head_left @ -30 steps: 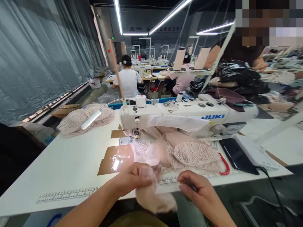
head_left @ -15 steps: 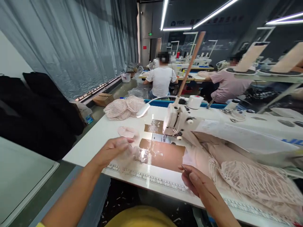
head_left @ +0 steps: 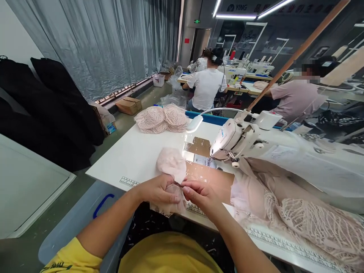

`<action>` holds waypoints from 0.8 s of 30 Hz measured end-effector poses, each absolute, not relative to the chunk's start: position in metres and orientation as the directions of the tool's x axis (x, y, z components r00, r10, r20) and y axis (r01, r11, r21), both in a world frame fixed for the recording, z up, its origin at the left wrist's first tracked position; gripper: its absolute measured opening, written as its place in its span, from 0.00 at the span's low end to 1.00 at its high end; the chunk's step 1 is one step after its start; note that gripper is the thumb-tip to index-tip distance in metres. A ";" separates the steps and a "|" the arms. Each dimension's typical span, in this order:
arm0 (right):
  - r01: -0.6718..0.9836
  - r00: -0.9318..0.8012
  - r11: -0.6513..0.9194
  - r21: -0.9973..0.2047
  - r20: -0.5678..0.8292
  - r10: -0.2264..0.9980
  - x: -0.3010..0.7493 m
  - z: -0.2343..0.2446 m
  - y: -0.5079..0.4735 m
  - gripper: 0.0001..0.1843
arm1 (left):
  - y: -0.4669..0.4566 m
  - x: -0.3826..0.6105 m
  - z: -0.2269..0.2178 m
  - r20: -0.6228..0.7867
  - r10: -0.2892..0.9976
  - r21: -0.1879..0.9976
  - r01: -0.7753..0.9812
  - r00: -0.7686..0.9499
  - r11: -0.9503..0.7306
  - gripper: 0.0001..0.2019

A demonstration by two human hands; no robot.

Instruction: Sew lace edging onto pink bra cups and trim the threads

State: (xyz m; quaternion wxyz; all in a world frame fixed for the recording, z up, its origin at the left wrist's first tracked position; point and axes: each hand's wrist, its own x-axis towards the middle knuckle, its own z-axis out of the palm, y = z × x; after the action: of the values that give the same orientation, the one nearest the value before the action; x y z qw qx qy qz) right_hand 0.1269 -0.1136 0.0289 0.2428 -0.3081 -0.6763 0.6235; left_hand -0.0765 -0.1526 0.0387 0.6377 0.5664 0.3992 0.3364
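Observation:
My left hand (head_left: 160,193) is closed on a pale pink fabric piece (head_left: 171,163), soft and cup-like. Its upper part rests over the white sewing table, and a sheer, lacy edge hangs below my fingers past the table's front edge. Against the fabric, my right hand (head_left: 200,193) pinches a small, thin, dark tool (head_left: 178,184); its kind is mostly hidden by my fingers. Both hands meet in front of the sewing machine (head_left: 227,140), left of its needle area.
Lace-covered cups (head_left: 162,119) lie stacked at the table's back left. Beige lace fabric (head_left: 307,216) covers the right side. A lamp (head_left: 195,123) bends over the table (head_left: 122,159). A plastic bin (head_left: 71,227) stands below left. Two people sit at machines ahead.
My right hand has moved left from the table's front edge to the fabric in my left hand. The fabric has come nearer the middle, and the view has shifted.

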 end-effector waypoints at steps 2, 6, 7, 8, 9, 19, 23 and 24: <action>0.137 -0.672 0.051 -0.989 -0.055 0.738 0.129 0.028 -0.114 0.22 | -0.152 -0.077 0.039 -0.061 0.883 0.997 0.069 0.466 0.033 0.30; 0.391 -0.563 0.279 -0.877 0.012 0.827 0.161 0.023 -0.103 0.22 | -0.158 -0.077 0.039 -0.091 0.869 0.992 0.118 0.487 0.038 0.27; 0.502 -0.518 0.357 -0.788 0.057 0.854 0.174 0.020 -0.096 0.21 | -0.161 -0.077 0.040 -0.111 0.855 0.992 0.107 0.507 0.066 0.24; 0.619 -0.464 0.404 -0.674 0.101 0.880 0.187 0.017 -0.090 0.21 | -0.163 -0.076 0.041 -0.122 0.838 0.992 0.091 0.532 0.087 0.21; 0.731 -0.417 0.416 -0.541 0.128 0.900 0.200 0.014 -0.083 0.20 | -0.166 -0.074 0.042 -0.117 0.825 0.993 0.070 0.552 0.094 0.20; 0.234 -0.689 0.257 -0.938 0.026 0.724 0.184 0.028 -0.128 0.23 | -0.164 -0.016 0.060 0.319 0.870 0.860 0.270 0.377 -0.432 0.15; 0.189 -0.692 -0.033 -0.981 -0.157 0.705 0.178 0.023 -0.141 0.15 | -0.155 -0.021 0.040 0.397 0.876 0.592 0.654 0.274 -0.472 0.19; 0.139 -0.679 -0.090 -0.986 -0.161 0.716 0.184 0.021 -0.141 0.16 | -0.152 -0.029 0.031 0.350 0.898 0.522 0.740 0.268 -0.424 0.19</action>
State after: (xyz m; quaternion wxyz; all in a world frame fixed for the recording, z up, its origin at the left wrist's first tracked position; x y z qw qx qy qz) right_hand 0.1844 -0.1407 0.0212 0.2195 -0.3352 -0.6380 0.6576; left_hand -0.0290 -0.1522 0.0315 0.1281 0.7858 0.5211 0.3074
